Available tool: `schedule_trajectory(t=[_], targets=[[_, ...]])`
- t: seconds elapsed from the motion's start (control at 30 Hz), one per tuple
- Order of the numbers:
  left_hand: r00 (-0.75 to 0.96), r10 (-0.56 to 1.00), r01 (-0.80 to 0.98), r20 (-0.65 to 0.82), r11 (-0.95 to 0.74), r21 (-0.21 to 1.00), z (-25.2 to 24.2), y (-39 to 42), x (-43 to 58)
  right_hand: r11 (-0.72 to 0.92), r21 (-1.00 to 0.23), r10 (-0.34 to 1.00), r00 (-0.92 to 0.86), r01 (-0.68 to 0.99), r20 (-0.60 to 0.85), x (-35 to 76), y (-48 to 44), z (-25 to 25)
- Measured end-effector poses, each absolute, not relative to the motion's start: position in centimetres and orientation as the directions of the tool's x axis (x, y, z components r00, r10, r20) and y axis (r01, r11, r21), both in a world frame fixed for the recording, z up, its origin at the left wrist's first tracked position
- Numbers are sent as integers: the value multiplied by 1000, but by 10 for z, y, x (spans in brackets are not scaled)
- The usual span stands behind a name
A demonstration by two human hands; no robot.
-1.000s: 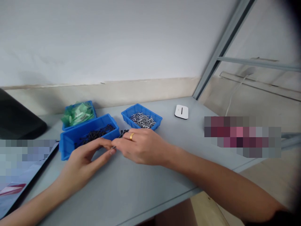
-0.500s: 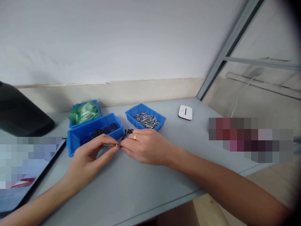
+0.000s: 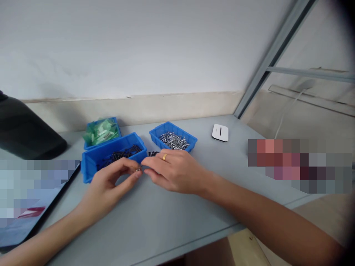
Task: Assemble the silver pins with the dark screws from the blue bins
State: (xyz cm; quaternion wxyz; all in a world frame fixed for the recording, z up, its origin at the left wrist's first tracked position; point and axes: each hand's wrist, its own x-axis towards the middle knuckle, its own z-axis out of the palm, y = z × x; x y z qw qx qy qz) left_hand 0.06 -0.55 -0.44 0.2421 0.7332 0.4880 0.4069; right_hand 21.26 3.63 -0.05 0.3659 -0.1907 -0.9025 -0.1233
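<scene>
My left hand (image 3: 112, 181) is closed in a pinch, thumb against fingers. Small metal heads of nails (image 3: 138, 169) show at its fingertips; the shafts are hidden and I cannot tell how many there are. My right hand (image 3: 173, 170), with a gold ring, faces it, its index finger close to those heads and its thumb held apart below. Just behind the hands stands a blue bin (image 3: 88, 168) of black screws (image 3: 122, 155). Another blue bin (image 3: 159, 138) holds silver nails (image 3: 174, 141). A small dark heap of screws (image 3: 152, 153) lies on the table, partly behind my right hand.
A third blue bin (image 3: 118, 127) with green plastic packets (image 3: 101, 132) stands at the back left. A dark container (image 3: 30, 129) and a tablet-like screen (image 3: 30, 210) are on the left. On the right, a white square device (image 3: 220, 132) lies on the grey table (image 3: 177, 221).
My right index finger and thumb have parted slightly near the left fingertips. The silver shaft seen earlier in my left hand is now hidden. The view has shifted a little.
</scene>
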Motion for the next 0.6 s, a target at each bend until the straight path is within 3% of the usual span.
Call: schedule_trajectory(t=[0.37,0.6], targets=[[246,905,558,346,-424,713,-4,-4,1,885,104,265,-674,454,689,213,39,-3],[123,930,555,347,-354,753,-1,-4,1,883,79,312,-703,463,639,215,39,-2]])
